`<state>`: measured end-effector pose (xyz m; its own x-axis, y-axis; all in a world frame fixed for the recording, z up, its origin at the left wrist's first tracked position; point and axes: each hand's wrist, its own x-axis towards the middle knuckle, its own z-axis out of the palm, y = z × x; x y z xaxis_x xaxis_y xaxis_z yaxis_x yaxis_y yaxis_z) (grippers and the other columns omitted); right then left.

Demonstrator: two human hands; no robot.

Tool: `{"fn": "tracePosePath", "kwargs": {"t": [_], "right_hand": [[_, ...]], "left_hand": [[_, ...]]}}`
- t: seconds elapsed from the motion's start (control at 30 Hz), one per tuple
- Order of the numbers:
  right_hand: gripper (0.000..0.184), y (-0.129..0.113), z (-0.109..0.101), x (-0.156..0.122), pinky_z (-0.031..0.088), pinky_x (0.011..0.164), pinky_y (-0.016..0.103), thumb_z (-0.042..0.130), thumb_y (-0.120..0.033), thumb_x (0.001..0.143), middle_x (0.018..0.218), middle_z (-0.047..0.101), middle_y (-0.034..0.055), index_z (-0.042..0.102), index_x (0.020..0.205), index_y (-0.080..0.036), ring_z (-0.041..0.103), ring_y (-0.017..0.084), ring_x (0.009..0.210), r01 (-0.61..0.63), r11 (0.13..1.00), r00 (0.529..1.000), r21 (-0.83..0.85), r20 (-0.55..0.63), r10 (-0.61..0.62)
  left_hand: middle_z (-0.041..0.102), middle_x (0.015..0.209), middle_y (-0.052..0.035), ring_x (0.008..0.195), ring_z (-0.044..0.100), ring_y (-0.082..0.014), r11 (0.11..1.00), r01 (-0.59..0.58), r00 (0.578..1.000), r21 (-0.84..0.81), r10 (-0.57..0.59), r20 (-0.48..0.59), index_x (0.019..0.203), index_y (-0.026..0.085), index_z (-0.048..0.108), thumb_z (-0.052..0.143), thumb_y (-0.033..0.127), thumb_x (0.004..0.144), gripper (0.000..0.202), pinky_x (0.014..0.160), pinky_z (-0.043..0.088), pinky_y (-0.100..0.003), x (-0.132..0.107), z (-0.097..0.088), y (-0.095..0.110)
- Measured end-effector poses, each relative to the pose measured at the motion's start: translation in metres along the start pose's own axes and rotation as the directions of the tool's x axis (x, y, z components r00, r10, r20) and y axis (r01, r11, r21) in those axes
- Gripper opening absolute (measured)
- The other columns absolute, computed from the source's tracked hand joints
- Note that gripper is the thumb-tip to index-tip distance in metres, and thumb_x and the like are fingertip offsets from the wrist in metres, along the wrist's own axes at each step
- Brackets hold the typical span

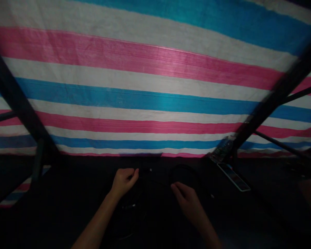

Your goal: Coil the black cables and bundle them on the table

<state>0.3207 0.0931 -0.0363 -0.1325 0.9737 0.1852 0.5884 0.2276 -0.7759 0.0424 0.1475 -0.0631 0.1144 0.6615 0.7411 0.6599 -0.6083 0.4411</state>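
Note:
In the dim foreground, my left hand (124,180) is closed in a pinch, with a short dark cable end (145,169) and its light metal tip sticking out to the right. My right hand (186,197) has thumb and fingers pressed together on a black cable (185,166), which curves in a loop above it. A pale plug tip (212,196) lies to the right of that hand. Another metal connector (129,206) rests below my left hand among dark coils that are hard to make out. Darkness hides how the cable runs between the hands.
A phone (233,177) lies on the dark surface at the right. Behind it a clear plastic bottle (222,149) leans near the right dark frame post (269,100). Another post (18,93) slants at the left. A striped sheet (150,76) hangs across the back.

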Motion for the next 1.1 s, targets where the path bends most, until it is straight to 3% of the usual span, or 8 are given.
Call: {"fn": "tracePosePath", "kwargs": {"t": [0.1, 0.2, 0.37, 0.47, 0.57, 0.83, 0.93, 1.1], "right_hand": [[0.041, -0.038, 0.030, 0.011, 0.037, 0.059, 0.025, 0.046, -0.042, 0.099, 0.066, 0.063, 0.0003, 0.060, 0.068, -0.018, 0.059, 0.015, 0.063, 0.115, 0.993, 0.990, -0.003, 0.078, -0.115], [0.046, -0.047, 0.034, 0.015, 0.028, 0.052, 0.024, 0.048, -0.042, 0.098, 0.055, 0.052, -0.0033, 0.049, 0.058, -0.019, 0.049, 0.011, 0.052, 0.180, 0.981, 0.982, -0.067, 0.073, -0.175], [0.050, -0.032, -0.016, 0.013, 0.024, 0.044, 0.023, 0.049, -0.043, 0.095, 0.048, 0.035, -0.0060, 0.041, 0.052, -0.020, 0.039, 0.008, 0.042, 0.217, 0.953, 0.955, -0.213, -0.154, -0.252], [0.048, -0.027, -0.058, 0.006, 0.026, 0.040, 0.022, 0.053, -0.043, 0.091, 0.046, 0.036, -0.0059, 0.048, 0.050, -0.019, 0.039, 0.008, 0.039, 0.179, 0.929, 0.908, -0.325, -0.308, -0.283], [0.048, -0.025, -0.086, -0.001, 0.029, 0.039, 0.020, 0.055, -0.044, 0.089, 0.042, 0.040, -0.0051, 0.054, 0.049, -0.018, 0.042, 0.008, 0.036, 0.147, 0.887, 0.870, -0.438, -0.370, -0.327], [0.057, -0.012, -0.095, 0.000, 0.033, 0.039, 0.020, 0.049, -0.056, 0.092, 0.041, 0.046, -0.0038, 0.060, 0.051, -0.019, 0.046, 0.008, 0.034, 0.148, 0.841, 0.869, -0.521, -0.337, -0.362], [0.058, -0.007, -0.107, 0.001, 0.036, 0.039, 0.021, 0.047, -0.062, 0.092, 0.043, 0.054, -0.0017, 0.066, 0.057, -0.019, 0.052, 0.011, 0.035, 0.084, 0.838, 0.857, -0.538, -0.390, -0.337], [0.058, -0.010, -0.136, -0.001, 0.039, 0.041, 0.025, 0.046, -0.067, 0.087, 0.048, 0.061, 0.0026, 0.069, 0.063, -0.019, 0.056, 0.015, 0.038, -0.063, 0.818, 0.787, -0.571, -0.533, -0.312]], "left_hand": [[0.035, 0.044, 0.0073, 0.038, 0.034, -0.0064, 0.995, -0.087, 0.996, 0.045, 0.087, -0.013, 0.049, 0.019, 0.039, 0.050, 0.019, 0.093, 0.046, 0.047, 0.023, -0.025, -0.003, 0.005, 0.008], [0.040, 0.045, 0.0062, 0.040, 0.038, -0.0074, 0.994, -0.089, 0.996, 0.063, 0.090, -0.016, 0.051, 0.020, 0.042, 0.047, 0.018, 0.094, 0.043, 0.049, 0.026, -0.026, -0.005, 0.003, 0.003], [0.037, 0.044, 0.0061, 0.038, 0.036, -0.0075, 0.997, -0.009, 0.999, 0.079, 0.013, -0.049, 0.049, 0.020, 0.039, 0.044, 0.020, 0.095, 0.046, 0.047, 0.024, -0.025, -0.002, -0.009, -0.020], [0.034, 0.044, 0.0064, 0.038, 0.033, -0.0074, 0.995, 0.047, 0.998, 0.087, -0.043, -0.053, 0.049, 0.020, 0.037, 0.042, 0.023, 0.097, 0.048, 0.047, 0.023, -0.025, -0.001, -0.014, -0.029], [0.036, 0.045, 0.0058, 0.040, 0.034, -0.0075, 0.994, 0.059, 0.998, 0.096, -0.059, 0.003, 0.050, 0.020, 0.039, 0.043, 0.026, 0.096, 0.047, 0.049, 0.023, -0.027, -0.001, -0.013, -0.029], [0.050, 0.048, 0.0023, 0.045, 0.044, -0.0098, 0.990, 0.064, 0.962, 0.127, -0.095, 0.257, 0.053, 0.018, 0.051, 0.045, 0.031, 0.096, 0.046, 0.053, 0.021, -0.027, -0.003, 0.001, -0.025], [0.051, 0.048, 0.0020, 0.046, 0.046, -0.0102, 0.988, 0.083, 0.937, 0.132, -0.122, 0.328, 0.052, 0.018, 0.051, 0.044, 0.033, 0.097, 0.048, 0.053, 0.021, -0.027, -0.003, 0.006, -0.027], [0.054, 0.052, 0.0008, 0.049, 0.049, -0.0114, 0.980, 0.152, 0.916, 0.128, -0.189, 0.353, 0.055, 0.019, 0.051, 0.038, 0.036, 0.099, 0.049, 0.054, 0.024, -0.027, -0.003, 0.005, -0.032]]}}
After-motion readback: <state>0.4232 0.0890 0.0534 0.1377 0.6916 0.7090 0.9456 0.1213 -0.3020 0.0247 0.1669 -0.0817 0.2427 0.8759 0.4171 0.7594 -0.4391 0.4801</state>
